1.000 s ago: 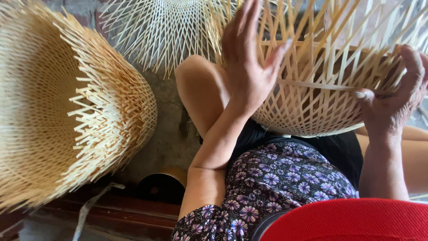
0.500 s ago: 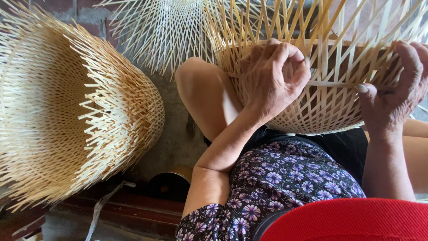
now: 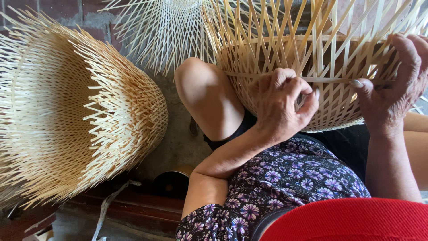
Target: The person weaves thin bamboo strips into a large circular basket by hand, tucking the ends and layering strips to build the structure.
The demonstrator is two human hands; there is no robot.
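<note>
left hand (image 3: 283, 105) curled, right hand (image 3: 392, 87) clasping

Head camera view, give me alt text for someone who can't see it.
A person's left hand and right hand grip a half-woven bamboo basket held against the knees, pinching a thin horizontal strip. Another unfinished basket lies to the left.

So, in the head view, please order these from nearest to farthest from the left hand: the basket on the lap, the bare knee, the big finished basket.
1. Basket on the lap: the left hand touches it, at centre.
2. Bare knee: just left of the hand.
3. Big finished basket: far left, lying on its side.
</note>
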